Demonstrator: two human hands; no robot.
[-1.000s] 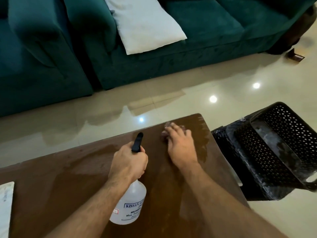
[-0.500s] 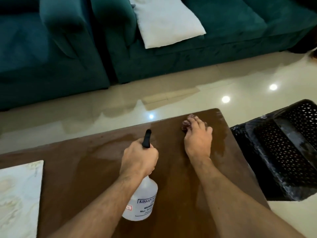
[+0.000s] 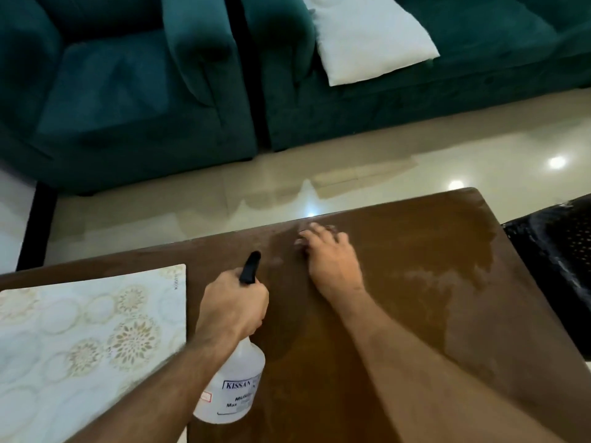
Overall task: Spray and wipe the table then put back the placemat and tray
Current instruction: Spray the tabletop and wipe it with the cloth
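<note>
A person leans over a brown wooden desk (image 3: 415,330), both bare forearms reaching across its glossy top. The left hand (image 3: 233,306) has its grip closed around the neck of a translucent spray bottle (image 3: 232,391), fingers curled below the black nozzle (image 3: 251,266), which points toward the far edge of the desk. The bottle carries a white label with blue lettering and hangs tilted just above the near part of the desk.

The right hand (image 3: 329,254) lies palm down near the far edge of the desk, fingers spread and fairly straight, pressing on a small cloth (image 3: 302,241) that shows only as a blurred scrap beyond the fingertips; the grip there is open, flat on the cloth. A wet sheen (image 3: 447,276) spreads over the desk to the right of that hand, toward the far right corner.

A pale placemat (image 3: 89,340) printed with gold floral circles lies flat on the left part of the desk, its right edge just beside the left forearm. Off the right edge of the desk stands a black perforated plastic chair (image 3: 563,251), only partly in view.

Beyond the far edge, a cream tiled floor (image 3: 192,199) reflects ceiling lights. A dark green armchair (image 3: 121,91) and a matching sofa (image 3: 447,100) stand side by side, a white cushion (image 3: 371,36) resting on the sofa seat.
</note>
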